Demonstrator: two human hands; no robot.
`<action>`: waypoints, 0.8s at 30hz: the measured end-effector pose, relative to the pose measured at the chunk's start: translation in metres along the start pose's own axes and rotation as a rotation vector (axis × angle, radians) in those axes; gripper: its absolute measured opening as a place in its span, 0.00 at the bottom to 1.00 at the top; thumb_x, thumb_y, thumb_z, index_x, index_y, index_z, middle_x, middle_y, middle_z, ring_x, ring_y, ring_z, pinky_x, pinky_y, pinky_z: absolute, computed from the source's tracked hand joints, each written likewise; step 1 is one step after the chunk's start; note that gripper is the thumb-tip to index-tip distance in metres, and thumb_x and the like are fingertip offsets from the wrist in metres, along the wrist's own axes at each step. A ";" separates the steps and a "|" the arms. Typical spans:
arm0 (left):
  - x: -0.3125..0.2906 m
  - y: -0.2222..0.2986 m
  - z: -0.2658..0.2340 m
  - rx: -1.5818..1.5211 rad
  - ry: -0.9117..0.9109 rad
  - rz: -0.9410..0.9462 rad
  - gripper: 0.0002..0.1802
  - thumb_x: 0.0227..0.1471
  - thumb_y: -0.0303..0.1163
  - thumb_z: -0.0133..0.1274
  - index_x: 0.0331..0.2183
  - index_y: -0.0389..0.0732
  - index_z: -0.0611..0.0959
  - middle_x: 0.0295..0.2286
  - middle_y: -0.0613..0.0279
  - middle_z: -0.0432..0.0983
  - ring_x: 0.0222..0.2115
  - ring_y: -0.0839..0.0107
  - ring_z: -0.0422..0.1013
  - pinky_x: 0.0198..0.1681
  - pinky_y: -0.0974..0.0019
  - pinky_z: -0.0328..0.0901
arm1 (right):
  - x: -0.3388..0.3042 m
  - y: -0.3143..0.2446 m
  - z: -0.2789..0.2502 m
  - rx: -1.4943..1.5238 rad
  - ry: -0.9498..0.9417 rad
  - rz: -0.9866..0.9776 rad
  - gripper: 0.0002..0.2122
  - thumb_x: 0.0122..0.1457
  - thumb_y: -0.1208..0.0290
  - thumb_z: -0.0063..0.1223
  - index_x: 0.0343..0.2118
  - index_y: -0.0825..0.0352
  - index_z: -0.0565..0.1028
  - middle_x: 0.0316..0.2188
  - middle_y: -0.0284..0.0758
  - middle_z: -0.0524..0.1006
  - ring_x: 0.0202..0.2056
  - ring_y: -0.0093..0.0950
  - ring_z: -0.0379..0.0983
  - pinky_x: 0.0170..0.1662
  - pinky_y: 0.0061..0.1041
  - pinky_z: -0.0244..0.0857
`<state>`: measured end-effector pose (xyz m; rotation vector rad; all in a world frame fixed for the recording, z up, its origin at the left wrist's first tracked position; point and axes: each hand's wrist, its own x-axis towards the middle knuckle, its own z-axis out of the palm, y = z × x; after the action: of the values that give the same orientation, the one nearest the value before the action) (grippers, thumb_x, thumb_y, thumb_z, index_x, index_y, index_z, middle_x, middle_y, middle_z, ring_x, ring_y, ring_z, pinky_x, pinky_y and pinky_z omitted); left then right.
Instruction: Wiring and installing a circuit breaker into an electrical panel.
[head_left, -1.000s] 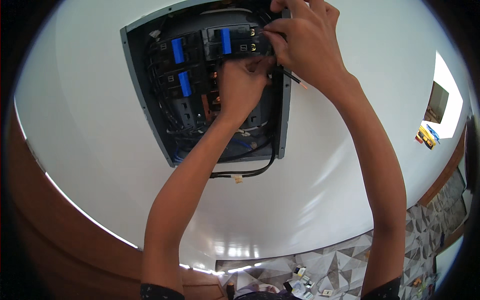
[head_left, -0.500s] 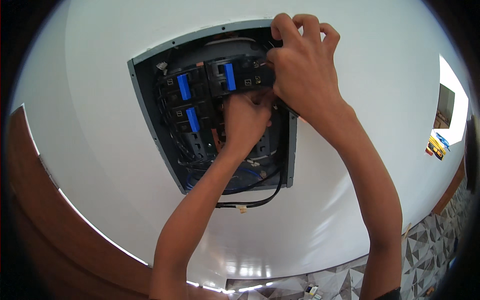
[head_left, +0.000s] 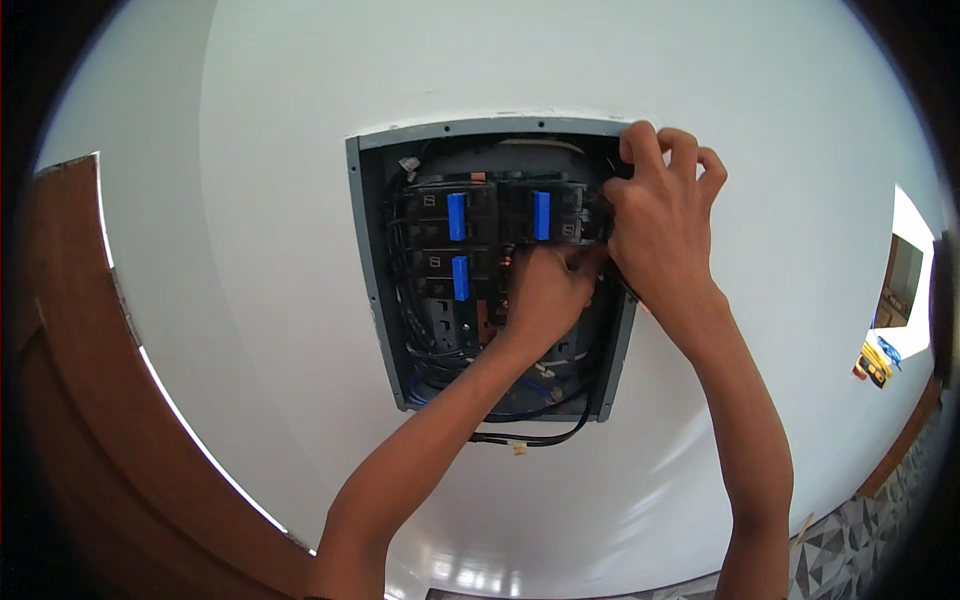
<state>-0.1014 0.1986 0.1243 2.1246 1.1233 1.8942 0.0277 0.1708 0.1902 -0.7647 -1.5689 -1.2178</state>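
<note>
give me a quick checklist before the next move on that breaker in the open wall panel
1. Left hand at the breaker row inside the panel: ok.
2. Right hand on the panel's upper right edge, at the right breaker: ok.
3. What the fingers grip: cannot tell, hidden by the hands.
4. Black cable tucked in: not ok, it loops out below the panel.
5. Panel cover off, breakers in view: ok.
6. Power off: cannot tell.
</note>
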 end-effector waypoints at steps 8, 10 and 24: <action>0.000 -0.001 0.000 -0.007 -0.032 0.001 0.11 0.57 0.35 0.55 0.32 0.40 0.88 0.13 0.59 0.75 0.13 0.70 0.72 0.23 0.65 0.65 | 0.000 0.000 0.002 0.002 -0.001 -0.005 0.04 0.36 0.82 0.57 0.18 0.67 0.81 0.43 0.33 0.67 0.51 0.34 0.61 0.56 0.44 0.46; 0.001 -0.003 0.002 0.000 -0.033 -0.002 0.11 0.57 0.35 0.55 0.32 0.40 0.88 0.13 0.59 0.75 0.13 0.70 0.72 0.23 0.66 0.65 | 0.000 0.002 0.003 0.026 0.008 -0.011 0.04 0.36 0.82 0.58 0.18 0.67 0.81 0.43 0.33 0.67 0.50 0.34 0.61 0.56 0.45 0.45; 0.001 -0.005 0.001 -0.021 -0.045 -0.018 0.12 0.57 0.35 0.55 0.33 0.37 0.87 0.14 0.58 0.77 0.15 0.71 0.75 0.22 0.68 0.66 | -0.003 0.005 0.007 0.036 0.049 -0.017 0.02 0.36 0.80 0.59 0.16 0.66 0.80 0.42 0.31 0.67 0.51 0.33 0.61 0.56 0.44 0.43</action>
<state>-0.1025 0.2031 0.1229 2.1275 1.1058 1.8324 0.0305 0.1790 0.1891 -0.6954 -1.5557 -1.2088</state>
